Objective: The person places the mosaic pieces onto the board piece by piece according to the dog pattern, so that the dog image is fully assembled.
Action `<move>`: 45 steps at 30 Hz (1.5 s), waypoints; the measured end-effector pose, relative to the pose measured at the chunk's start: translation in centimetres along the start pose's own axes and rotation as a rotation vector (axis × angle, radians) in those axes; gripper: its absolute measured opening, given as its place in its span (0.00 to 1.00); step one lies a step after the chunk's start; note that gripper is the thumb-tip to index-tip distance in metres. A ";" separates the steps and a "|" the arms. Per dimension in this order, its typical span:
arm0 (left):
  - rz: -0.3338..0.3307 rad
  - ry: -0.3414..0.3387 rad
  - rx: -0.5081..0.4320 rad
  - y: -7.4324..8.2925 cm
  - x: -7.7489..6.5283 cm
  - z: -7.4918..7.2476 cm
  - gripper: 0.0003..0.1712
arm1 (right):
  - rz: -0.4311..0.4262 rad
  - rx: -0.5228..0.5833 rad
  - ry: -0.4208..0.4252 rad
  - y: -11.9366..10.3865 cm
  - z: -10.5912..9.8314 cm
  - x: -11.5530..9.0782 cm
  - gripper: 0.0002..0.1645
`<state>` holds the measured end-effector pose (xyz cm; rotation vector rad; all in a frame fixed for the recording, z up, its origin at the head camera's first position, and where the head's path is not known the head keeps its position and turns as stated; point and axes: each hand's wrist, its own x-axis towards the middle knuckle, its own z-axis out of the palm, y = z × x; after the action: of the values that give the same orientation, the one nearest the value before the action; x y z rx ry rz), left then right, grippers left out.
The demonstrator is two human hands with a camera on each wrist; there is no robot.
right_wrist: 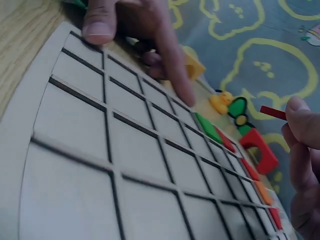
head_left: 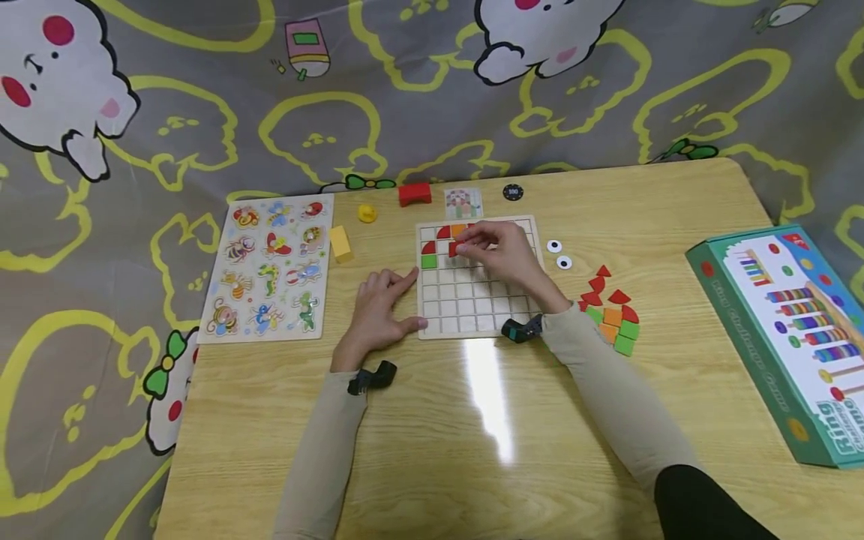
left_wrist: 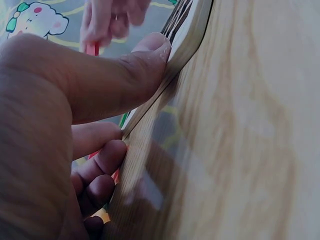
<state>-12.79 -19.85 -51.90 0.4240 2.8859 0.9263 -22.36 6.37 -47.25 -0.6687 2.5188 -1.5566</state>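
Observation:
A pale wooden grid board [head_left: 445, 309] lies on the table. My left hand [head_left: 379, 311] spreads thumb and forefinger against its left edge; the other fingers curl loosely beside it in the left wrist view. Over the board's upper part, my right hand [head_left: 501, 255] pinches a small red piece [right_wrist: 273, 112] between thumb and fingers, held above the surface. Pieces sit in the far left cells: a green square [head_left: 428, 261], red quarter-round pieces [head_left: 428, 247] and an orange square [head_left: 458, 230]. The right hand hides some of the cells behind it.
Loose red, orange and green pieces [head_left: 610, 317] lie right of the board, near two googly eyes [head_left: 563, 262]. Behind it are a pattern card [head_left: 463, 202], red block [head_left: 415, 195] and black chip [head_left: 513, 192]. An insect puzzle [head_left: 270, 270] lies left, a game box [head_left: 776, 345] right.

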 end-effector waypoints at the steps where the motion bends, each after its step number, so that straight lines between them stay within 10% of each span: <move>1: 0.000 -0.001 0.000 0.0 0.0 0.0 0.53 | -0.004 -0.014 -0.014 0.0 0.6 0.4 0.11; 10: 0.019 0.014 0.006 0.2 0.1 0.1 0.53 | -0.026 -0.159 -0.148 0.7 4.1 1.1 0.06; 34: 0.000 0.005 0.016 0.3 0.2 -0.2 0.53 | -0.107 -0.344 -0.145 -0.2 4.6 1.0 0.08; 45: -0.019 0.003 0.004 0.4 -0.1 0.1 0.53 | -0.071 -0.224 -0.048 0.1 -3.0 -2.0 0.10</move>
<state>-12.55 -19.51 -51.73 0.3955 2.8895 0.9197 -21.54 9.70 -46.26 -0.8199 2.6852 -1.2710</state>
